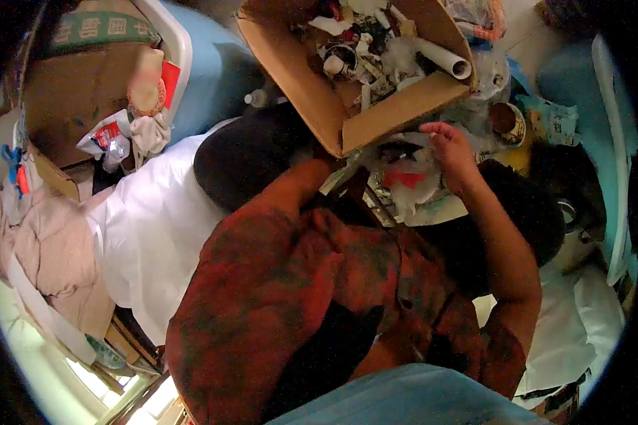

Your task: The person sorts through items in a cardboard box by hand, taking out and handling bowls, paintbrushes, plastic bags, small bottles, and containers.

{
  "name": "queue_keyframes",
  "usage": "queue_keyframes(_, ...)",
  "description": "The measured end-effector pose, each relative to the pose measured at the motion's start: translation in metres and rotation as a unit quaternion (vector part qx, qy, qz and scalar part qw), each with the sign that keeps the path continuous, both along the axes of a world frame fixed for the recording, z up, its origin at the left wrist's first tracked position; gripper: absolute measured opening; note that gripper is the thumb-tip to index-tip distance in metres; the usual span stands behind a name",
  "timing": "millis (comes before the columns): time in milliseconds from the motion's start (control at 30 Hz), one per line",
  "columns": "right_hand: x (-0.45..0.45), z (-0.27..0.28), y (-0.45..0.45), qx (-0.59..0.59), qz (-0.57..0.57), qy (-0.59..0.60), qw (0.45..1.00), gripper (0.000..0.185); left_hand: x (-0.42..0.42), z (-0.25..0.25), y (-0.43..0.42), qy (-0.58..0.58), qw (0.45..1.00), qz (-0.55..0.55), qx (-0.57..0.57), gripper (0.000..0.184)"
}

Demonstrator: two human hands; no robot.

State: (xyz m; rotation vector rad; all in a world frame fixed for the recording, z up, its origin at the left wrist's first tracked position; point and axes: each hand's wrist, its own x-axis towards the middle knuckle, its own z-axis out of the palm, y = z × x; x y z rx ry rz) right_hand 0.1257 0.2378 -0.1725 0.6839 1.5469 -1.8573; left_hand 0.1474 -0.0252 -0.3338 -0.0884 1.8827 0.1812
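An open cardboard box [407, 117] stands tilted in front of me, with mixed scraps and a white tube [439, 58] inside. My left forearm reaches to the box's near corner, where the box and shadow hide the fingers of my left hand [322, 161]. To the right, below the box's front flap, my right hand [450, 145] is held with its fingers apart and slightly bent, nothing visible in it. Beneath it lies clear plastic with a red piece [404, 178].
A blue bin [205, 64] stands at the upper left beside a larger carton [85, 92]. White cloth [152, 219] covers the left side. Another blue container [613, 142] is at the right edge. Clear plastic bags and a roll of tape [507, 122] lie right of the box.
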Motion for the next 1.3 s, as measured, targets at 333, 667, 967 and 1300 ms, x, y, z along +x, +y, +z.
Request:
queue_keyframes(333, 0.002, -0.009, -0.002, -0.003, 0.002, -0.009, 1.0, 0.018, -0.01, 0.004, 0.008, -0.011, 0.996, -0.081, 0.039, 0.041)
queue_keyframes(667, 0.0, 0.009, -0.007, -0.003, -0.003, -0.053, 0.999, 0.017, -0.103, 0.152, 0.007, -0.108, 0.88, -0.202, 0.416, 0.029)
queue_keyframes(967, 0.006, -0.012, -0.001, -0.011, -0.021, -0.054, 0.998, 0.014, -0.428, -0.12, -0.109, 0.278, 0.951, -0.088, -0.1, 0.041)
queue_keyframes(1300, -0.026, 0.005, -0.003, -0.028, -0.039, -0.173, 0.984, 0.014, -0.415, -0.196, -0.055, 0.505, 0.854, 0.124, -0.028, 0.049)
